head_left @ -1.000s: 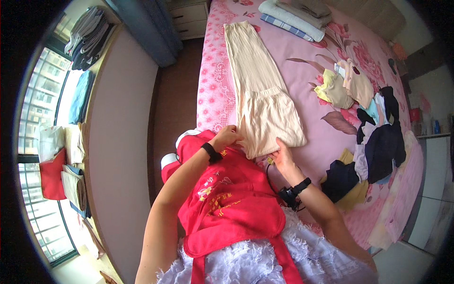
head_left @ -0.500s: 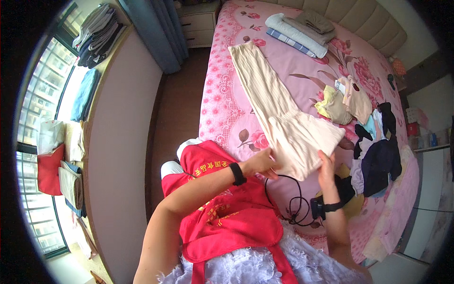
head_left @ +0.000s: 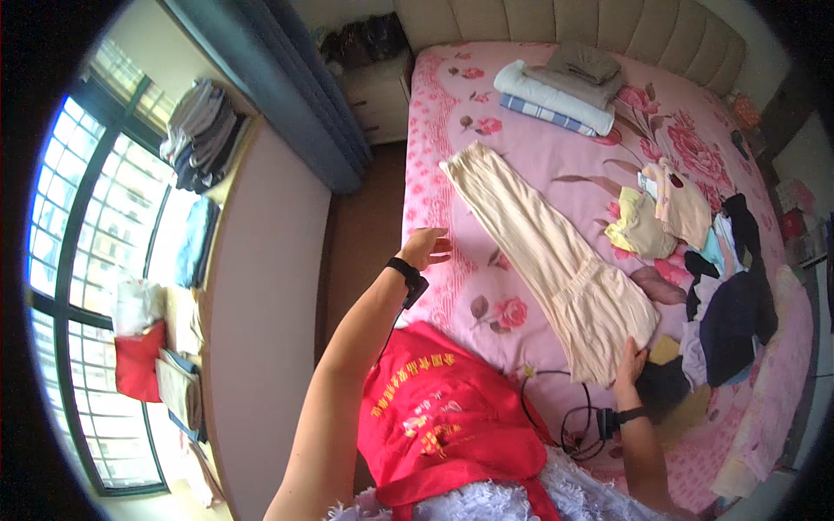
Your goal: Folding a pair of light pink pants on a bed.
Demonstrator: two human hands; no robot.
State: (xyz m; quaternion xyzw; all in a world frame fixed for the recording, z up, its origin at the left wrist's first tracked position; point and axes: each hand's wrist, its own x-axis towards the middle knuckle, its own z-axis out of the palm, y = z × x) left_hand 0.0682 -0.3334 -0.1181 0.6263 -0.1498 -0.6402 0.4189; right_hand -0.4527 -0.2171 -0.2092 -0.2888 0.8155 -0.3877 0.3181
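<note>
Cream ribbed trousers (head_left: pixel 556 269) lie lengthwise across the bed, legs together and pointing to the far left, the wide waist end towards me. My right hand (head_left: pixel 630 365) is at the near right corner of the waist, its fingers closed at the fabric edge; part of the grip is hidden. Over the bed's left edge, my left hand (head_left: pixel 426 249) is held away from the trousers with its fingers apart and nothing in it. Each wrist wears a black strap with a small device.
Folded towels and blankets (head_left: pixel 556 91) are stacked at the bed's far end. Crumpled clothes (head_left: pixel 730 330) pile up on the right. A black cable (head_left: pixel 586 425) coils near my red apron (head_left: pixel 443 408). Folded garments (head_left: pixel 204 135) line the windowsill to the left.
My left hand has let go of the trousers' waist and moved left and away. The waist now lies flatter on the bed, with my right hand still at its corner. The view has shifted.
</note>
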